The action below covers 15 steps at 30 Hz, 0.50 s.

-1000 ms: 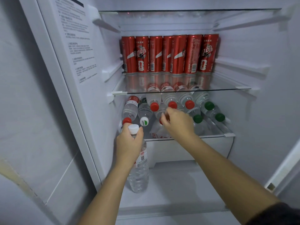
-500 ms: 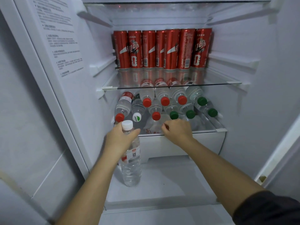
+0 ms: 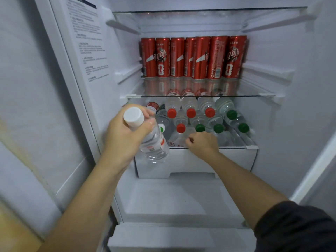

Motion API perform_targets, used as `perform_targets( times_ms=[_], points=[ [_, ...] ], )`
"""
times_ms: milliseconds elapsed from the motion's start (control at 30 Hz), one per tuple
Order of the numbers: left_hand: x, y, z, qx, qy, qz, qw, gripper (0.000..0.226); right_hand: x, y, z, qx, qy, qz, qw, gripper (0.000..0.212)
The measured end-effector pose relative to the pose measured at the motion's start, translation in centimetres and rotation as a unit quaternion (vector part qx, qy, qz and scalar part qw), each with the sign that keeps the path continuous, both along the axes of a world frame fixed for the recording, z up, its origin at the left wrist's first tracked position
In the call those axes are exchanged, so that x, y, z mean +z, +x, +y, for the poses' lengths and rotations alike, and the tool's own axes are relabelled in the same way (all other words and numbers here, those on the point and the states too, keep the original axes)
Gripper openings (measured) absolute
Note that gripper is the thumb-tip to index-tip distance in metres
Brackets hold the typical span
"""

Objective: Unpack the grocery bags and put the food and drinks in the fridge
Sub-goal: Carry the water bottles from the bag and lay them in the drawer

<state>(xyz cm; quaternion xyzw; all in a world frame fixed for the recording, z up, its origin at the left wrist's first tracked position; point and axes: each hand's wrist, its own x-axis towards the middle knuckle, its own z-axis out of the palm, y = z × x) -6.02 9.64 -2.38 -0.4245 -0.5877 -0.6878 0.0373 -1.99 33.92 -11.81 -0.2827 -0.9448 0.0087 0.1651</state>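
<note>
My left hand [image 3: 125,135] grips a clear water bottle with a white cap [image 3: 152,142] near its neck, tilted, cap toward me, in front of the lower shelf's left end. My right hand [image 3: 201,144] rests with curled fingers at the front edge of that shelf [image 3: 251,147], beside the lying bottles; whether it holds anything I cannot tell. Several water bottles with red and green caps [image 3: 190,113] lie stacked on the lower shelf, caps facing out. A row of red soda cans [image 3: 192,58] stands on the glass shelf [image 3: 258,95] above.
The fridge's left inner wall [image 3: 87,57] carries a printed label. A white drawer front [image 3: 190,162] sits under the bottle shelf, and below it the white compartment floor [image 3: 174,199]. The right inner wall [image 3: 298,110] is close to the shelf's end.
My left hand has lifted the white-capped bottle from upright on the compartment floor and tilted it up toward the bottle shelf. My right hand has drawn back from the bottles to the shelf's front edge.
</note>
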Motion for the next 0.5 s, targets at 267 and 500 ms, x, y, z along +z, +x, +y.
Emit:
perform_targets(
  times_ms=[267,500],
  points=[
    [0.9,0.1,0.1,-0.003,-0.001,0.233,0.972,0.012,0.3,0.3,-0.2,0.006,-0.007,-0.007,1.000,0.038],
    [-1.2,-3.5,4.5,-0.011,-0.116,0.427,0.897,0.012,0.3,0.3,-0.1,0.007,-0.017,-0.006,1.000,0.040]
  ],
)
